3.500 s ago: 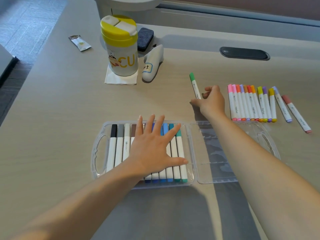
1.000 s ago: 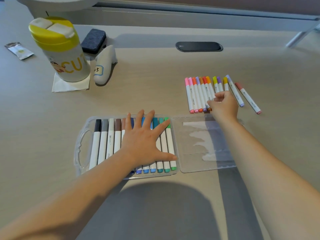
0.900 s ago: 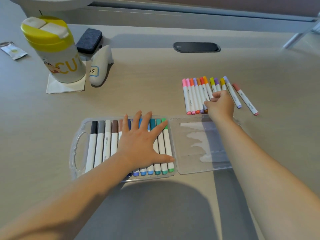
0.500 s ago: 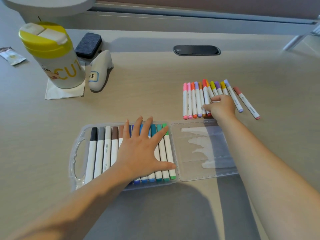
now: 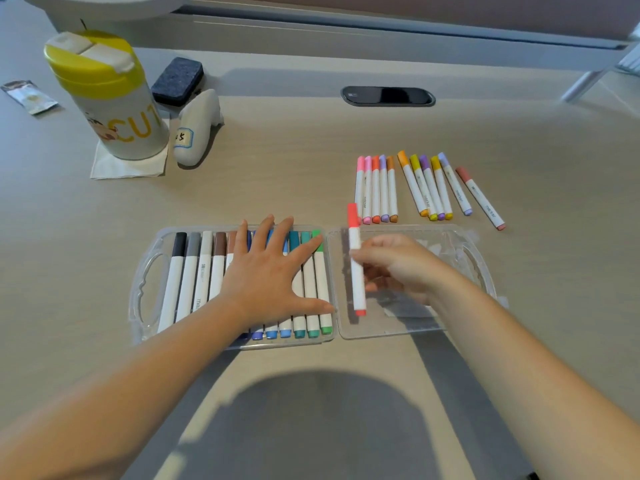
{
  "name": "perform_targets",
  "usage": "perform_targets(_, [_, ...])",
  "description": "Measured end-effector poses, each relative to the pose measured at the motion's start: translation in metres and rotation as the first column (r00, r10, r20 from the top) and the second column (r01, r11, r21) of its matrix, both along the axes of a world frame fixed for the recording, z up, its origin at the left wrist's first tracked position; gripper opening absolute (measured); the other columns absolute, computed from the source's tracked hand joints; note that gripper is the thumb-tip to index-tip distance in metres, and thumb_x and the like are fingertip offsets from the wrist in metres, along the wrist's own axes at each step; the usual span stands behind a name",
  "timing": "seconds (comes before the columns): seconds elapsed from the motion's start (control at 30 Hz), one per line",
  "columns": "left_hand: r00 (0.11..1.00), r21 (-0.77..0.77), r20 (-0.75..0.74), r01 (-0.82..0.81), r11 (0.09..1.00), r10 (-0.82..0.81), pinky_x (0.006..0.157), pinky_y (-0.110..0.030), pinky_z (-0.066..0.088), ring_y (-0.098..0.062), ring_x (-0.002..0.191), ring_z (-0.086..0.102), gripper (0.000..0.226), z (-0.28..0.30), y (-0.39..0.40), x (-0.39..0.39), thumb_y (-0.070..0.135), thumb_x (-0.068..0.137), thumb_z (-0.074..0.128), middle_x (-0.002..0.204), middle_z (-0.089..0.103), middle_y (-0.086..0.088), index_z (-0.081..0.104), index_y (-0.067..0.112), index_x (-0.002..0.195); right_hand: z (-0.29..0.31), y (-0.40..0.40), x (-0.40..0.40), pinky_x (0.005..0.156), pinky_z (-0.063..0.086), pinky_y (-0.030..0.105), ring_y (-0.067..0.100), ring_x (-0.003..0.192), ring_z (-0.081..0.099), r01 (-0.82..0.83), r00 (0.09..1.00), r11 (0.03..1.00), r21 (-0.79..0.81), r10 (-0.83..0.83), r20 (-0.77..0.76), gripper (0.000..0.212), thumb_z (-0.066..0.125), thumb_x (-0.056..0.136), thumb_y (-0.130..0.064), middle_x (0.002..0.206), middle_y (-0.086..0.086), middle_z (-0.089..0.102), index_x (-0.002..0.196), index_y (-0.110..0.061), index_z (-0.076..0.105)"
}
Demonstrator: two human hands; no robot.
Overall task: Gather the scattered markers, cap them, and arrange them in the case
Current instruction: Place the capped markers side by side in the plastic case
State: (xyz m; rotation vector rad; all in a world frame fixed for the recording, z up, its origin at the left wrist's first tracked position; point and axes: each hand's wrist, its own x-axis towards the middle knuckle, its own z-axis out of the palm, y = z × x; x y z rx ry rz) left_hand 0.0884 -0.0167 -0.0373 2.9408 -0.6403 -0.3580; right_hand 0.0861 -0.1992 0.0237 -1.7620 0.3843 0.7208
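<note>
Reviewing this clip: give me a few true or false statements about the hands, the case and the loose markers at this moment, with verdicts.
1. The right hand holds a red marker above the case's clear lid. True.
2. The left hand is curled round a blue marker. False: it lies flat, fingers spread, on the markers in the case.
3. The marker in the right hand's grip has its cap off. False: its red cap is on.
4. Loose markers lie on the table beyond the lid. True.
5. The green-capped marker is at the case's left end. False: it is at the right end of the row, by the hinge.
</note>
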Motion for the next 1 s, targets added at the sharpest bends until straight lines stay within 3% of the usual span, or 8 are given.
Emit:
perform_targets(0.1, [1.0, 0.025, 0.01, -0.003, 1.0, 0.003, 0.112, -0.052, -0.009, -0.03, 0.143, -0.009, 0.122, 0.0, 0.0, 0.0, 0.092, 0.03, -0.022, 0.156, -0.006, -0.002, -0.007, 0.046, 0.142, -0.008, 0.005, -0.004, 0.049, 0.053, 0.018, 0.011, 0.05, 0.062, -0.084, 0.995, 0.996, -0.041, 0.081, -0.06, 0.012, 0.056, 0.088, -0.008, 0.069, 0.009, 0.064, 0.077, -0.007, 0.058])
perform_targets(0.37, [1.0, 0.026, 0.004, -0.005, 1.0, 0.005, 0.112, -0.052, -0.01, -0.031, 0.143, -0.008, 0.127, 0.0, 0.0, 0.001, 0.092, 0.027, -0.022, 0.156, -0.004, -0.004, -0.004, 0.044, 0.143, -0.016, 0.006, -0.005, 0.043, 0.048, 0.017, 0.013, 0.051, 0.054, -0.086, 0.995, 0.971, -0.223, 0.095, 0.029, 0.012, 0.063, 0.084, -0.008, 0.067, 0.007, 0.061, 0.077, -0.008, 0.053])
perform_targets(0.47, [1.0, 0.033, -0.027, -0.007, 0.999, 0.008, 0.112, -0.052, -0.011, -0.03, 0.143, -0.01, 0.127, 0.003, -0.001, 0.002, 0.096, 0.027, -0.01, 0.156, -0.005, -0.004, -0.003, 0.045, 0.143, -0.018, 0.005, -0.005, 0.041, 0.044, 0.015, 0.011, 0.053, 0.053, -0.096, 0.991, 0.968, -0.233, 0.114, 0.065, 0.009, 0.062, 0.085, -0.011, 0.069, 0.004, 0.06, 0.081, -0.009, 0.054])
perform_targets(0.6, [0.999, 0.06, -0.037, -0.015, 0.998, 0.017, 0.112, -0.051, -0.011, -0.029, 0.143, -0.011, 0.113, 0.004, -0.002, 0.002, 0.088, 0.038, 0.001, 0.156, -0.007, -0.002, -0.005, 0.045, 0.143, -0.019, 0.008, -0.004, 0.047, 0.04, 0.017, 0.008, 0.055, 0.053, -0.141, 0.981, 0.954, -0.265, 0.17, 0.091, 0.015, 0.062, 0.086, -0.019, 0.067, -0.001, 0.06, 0.074, -0.014, 0.056])
perform_targets(1.0, [0.996, 0.053, -0.079, -0.029, 0.998, 0.033, 0.111, -0.051, -0.013, -0.029, 0.142, -0.014, 0.114, 0.008, -0.003, 0.004, 0.088, 0.037, 0.004, 0.156, -0.009, 0.0, -0.004, 0.045, 0.143, -0.018, 0.0, 0.002, 0.056, 0.047, 0.024, 0.015, 0.06, 0.056, -0.164, 0.973, 0.937, -0.309, 0.205, 0.105, 0.016, 0.062, 0.084, -0.01, 0.07, 0.006, 0.06, 0.07, -0.012, 0.055])
